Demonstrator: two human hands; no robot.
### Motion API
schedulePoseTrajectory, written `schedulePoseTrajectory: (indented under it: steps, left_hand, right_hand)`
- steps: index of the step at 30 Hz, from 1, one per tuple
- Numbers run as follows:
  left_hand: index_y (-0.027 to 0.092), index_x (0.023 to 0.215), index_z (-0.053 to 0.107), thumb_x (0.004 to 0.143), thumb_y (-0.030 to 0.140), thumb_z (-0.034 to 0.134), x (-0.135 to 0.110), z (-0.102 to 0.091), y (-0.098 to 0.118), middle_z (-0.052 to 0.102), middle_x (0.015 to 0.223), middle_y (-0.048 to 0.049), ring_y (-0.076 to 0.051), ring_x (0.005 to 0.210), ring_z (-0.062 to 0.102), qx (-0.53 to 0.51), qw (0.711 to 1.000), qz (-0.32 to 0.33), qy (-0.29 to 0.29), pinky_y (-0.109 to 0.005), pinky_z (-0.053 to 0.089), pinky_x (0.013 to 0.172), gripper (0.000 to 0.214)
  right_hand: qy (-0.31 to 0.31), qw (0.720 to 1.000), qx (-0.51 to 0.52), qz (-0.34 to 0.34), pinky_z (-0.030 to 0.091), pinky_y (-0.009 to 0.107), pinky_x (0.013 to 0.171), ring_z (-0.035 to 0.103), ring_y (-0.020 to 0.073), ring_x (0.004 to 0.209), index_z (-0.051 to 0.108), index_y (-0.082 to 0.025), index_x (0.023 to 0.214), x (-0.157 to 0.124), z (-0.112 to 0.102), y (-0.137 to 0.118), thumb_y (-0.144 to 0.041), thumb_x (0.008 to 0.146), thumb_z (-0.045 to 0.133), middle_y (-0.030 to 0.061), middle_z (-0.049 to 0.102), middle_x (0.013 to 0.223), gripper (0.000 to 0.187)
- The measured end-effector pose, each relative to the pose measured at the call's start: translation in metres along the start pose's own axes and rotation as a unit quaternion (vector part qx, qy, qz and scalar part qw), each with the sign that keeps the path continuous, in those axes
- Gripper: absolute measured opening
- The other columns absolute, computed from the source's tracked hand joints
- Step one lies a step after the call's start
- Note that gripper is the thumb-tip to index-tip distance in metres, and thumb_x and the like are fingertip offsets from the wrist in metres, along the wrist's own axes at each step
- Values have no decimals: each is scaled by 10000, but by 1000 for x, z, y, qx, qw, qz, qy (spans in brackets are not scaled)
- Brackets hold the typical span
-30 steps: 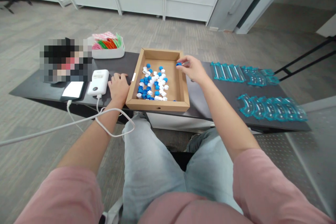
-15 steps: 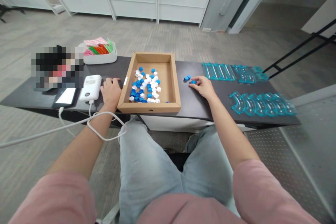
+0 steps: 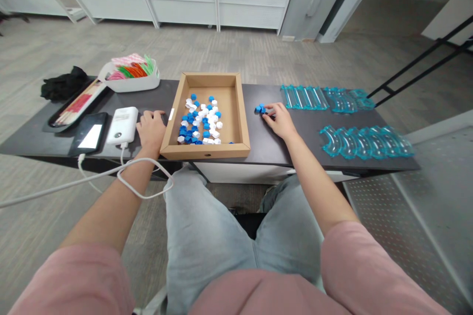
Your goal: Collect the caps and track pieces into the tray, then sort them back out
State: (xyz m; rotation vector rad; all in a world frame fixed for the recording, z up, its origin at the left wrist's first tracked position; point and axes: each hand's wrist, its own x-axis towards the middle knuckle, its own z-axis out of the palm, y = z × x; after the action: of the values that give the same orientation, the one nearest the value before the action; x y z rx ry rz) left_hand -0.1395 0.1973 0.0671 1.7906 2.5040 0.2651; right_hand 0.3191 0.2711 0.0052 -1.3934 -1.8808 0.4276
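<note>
A shallow cardboard tray (image 3: 239, 123) sits on the dark table (image 3: 303, 138) and holds several small blue and white caps (image 3: 199, 120). My right hand (image 3: 279, 119) rests on the table just right of the tray, fingers curled, its fingertips touching a small cluster of blue caps (image 3: 259, 108) lying on the tabletop. My left hand (image 3: 150, 128) lies on the table against the tray's left side, fingers loosely curled down and holding nothing.
Clear teal curved track pieces (image 3: 364, 140) lie in two groups at the right. At the left are a white power bank (image 3: 121, 125) with a cable over my wrist, a phone (image 3: 87, 134), a white bin of coloured sticks (image 3: 131, 71), a narrow tray and black cloth.
My right hand carried a blue cap out of the tray and set it on the table to the right, then slid it against the other blue caps. My left hand stayed put.
</note>
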Motion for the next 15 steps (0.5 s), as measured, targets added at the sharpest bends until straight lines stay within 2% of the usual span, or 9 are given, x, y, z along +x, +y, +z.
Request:
schedulePoseTrajectory:
  steps: [4,10,15]
  left_hand:
    - [122,1628,607,1125,316,355,1,1,-1,569,1643,-304,-443,1473,540,-7,1000,-2,-6,-543,427,1198,595]
    - [114,1646,596,1141,318,346,0,-1,0,553,1666,-312,-461,1501,523,-15,1000,-3,-8,-550,409,1226,599]
    - [109,1645,593,1142,291,337,-2,-2,0,550,1654,-307,-442,1499,529,-7,1000,0,-11,-536,416,1215,593]
  right_hand:
    - [-3,1000,-18,-4,644,517,1092,781,285,998,778,-263,1245,2,2,-1,-335,1009,746,129,756,1331,249]
    - [-6,999,-36,7,636,494,1048,760,293,1001,725,-276,1156,3,1,0,-314,998,737,97,796,1180,163]
    - [17,999,-50,-4,629,502,1076,736,283,954,794,-256,1162,3,0,0,-315,1012,724,119,754,1225,175]
